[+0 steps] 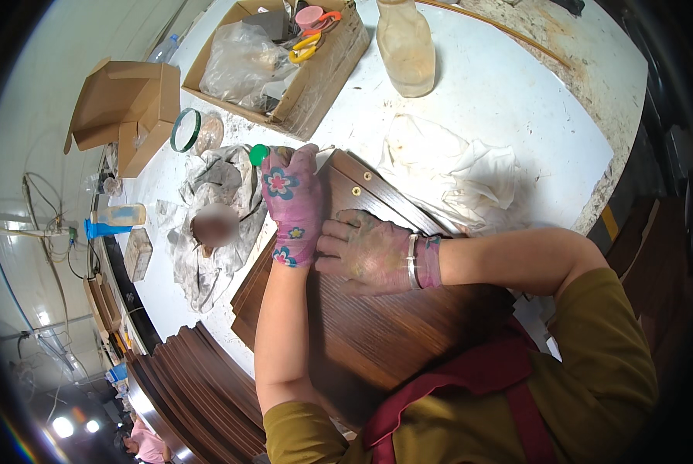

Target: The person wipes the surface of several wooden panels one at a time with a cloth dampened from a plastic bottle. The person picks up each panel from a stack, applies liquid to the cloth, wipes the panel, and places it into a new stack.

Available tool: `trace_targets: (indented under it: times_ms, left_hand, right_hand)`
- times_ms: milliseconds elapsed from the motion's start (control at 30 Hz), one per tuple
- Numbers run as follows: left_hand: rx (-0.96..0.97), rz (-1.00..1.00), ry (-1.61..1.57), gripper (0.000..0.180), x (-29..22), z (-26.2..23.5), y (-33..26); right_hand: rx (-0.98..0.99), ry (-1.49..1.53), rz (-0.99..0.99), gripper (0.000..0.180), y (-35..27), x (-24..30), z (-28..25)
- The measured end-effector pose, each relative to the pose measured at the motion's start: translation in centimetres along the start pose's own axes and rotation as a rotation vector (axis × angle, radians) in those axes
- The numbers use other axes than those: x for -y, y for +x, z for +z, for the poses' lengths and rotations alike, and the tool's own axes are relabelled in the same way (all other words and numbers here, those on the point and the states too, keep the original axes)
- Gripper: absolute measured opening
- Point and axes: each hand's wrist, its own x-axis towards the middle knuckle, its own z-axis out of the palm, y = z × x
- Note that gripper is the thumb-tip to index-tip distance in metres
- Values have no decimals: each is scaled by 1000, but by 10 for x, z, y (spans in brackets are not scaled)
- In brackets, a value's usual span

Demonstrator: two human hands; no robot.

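My left hand [292, 201], in a pink flowered glove, is closed in a fist above the far left part of a dark brown wood-grain panel [408, 332]. A round green piece [259, 155] shows beside its fingers; whether the fist holds it is unclear. My right hand [370, 251], in a stained glove with a bracelet over its cuff, lies flat on the panel with fingers stretched toward the left wrist. Beyond it, brown strips with brass-coloured eyelets [356, 191] lie at the panel's far end. A stained grey cloth [230, 178] lies left of my left hand, under a blurred brown thing [215, 224].
A white cloth [447, 166] lies beyond my right hand. Farther off stand a clear bottle [407, 58] and a cardboard box [315, 108] with a plastic bag and scissors. An open carton [153, 108] is far left. Stacked brown boards [199, 387] stand near left.
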Motion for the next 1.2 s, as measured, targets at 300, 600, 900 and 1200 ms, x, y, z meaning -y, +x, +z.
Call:
trace_targets:
  times_ms: [300, 600, 900, 1200]
  left_hand:
    - [39, 165, 88, 24, -5, -2, 6]
    - [-13, 76, -12, 23, -2, 3, 0]
    - [0, 109, 62, 22, -5, 1, 3]
    - [3, 159, 50, 20, -5, -1, 2]
  right_hand:
    - [33, -13, 27, 36, 0, 2, -2]
    - [-2, -16, 16, 35, 0, 1, -1]
    - [-28, -31, 20, 36, -1, 2, 1]
    - [-16, 7, 12, 38, -1, 1, -1]
